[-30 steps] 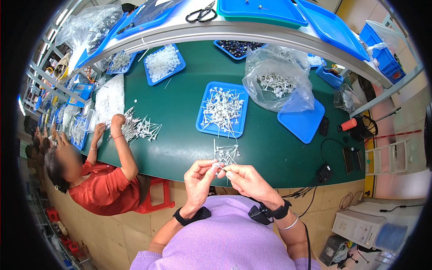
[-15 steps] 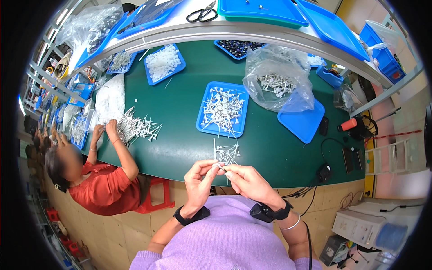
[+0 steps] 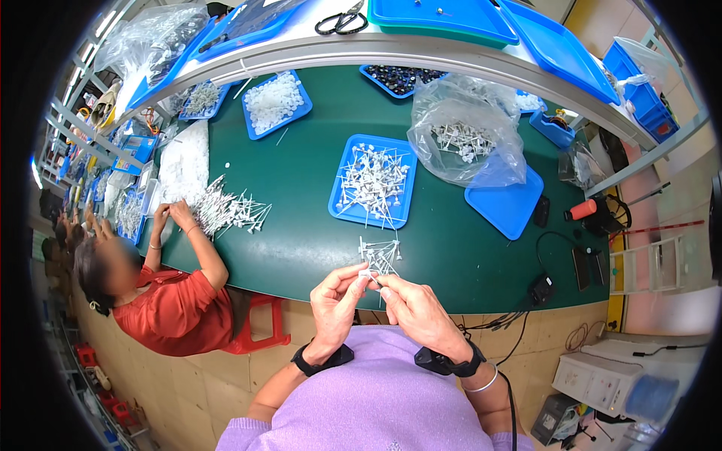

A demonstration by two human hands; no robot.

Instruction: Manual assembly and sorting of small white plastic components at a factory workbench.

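Over the near edge of the green table, my left hand [image 3: 335, 304] and my right hand [image 3: 418, 310] meet, fingertips pinched together. Between the left thumb and forefinger is a small white plastic piece [image 3: 367, 274]. My right fingertips close on the same piece from the other side; its finer shape is too small to tell. Just beyond my fingers lies a small pile of white thin-stemmed parts with wider heads [image 3: 382, 255]. Farther off, a blue tray [image 3: 336, 204] holds a heap of similar stemmed parts [image 3: 372, 180].
A clear plastic bag [image 3: 500, 161] of stemmed parts overlaps a blue lid or tray [image 3: 504, 207] at right. A tray of white pieces [image 3: 272, 104] stands far left. At left, a co-worker in red [image 3: 180, 312] handles parts beside another pile [image 3: 229, 207]. A shelf [image 3: 466, 60] spans the far side.
My hands stay together on the small white piece; my right hand has tilted slightly downward. The co-worker's hands have shifted a little to the left.
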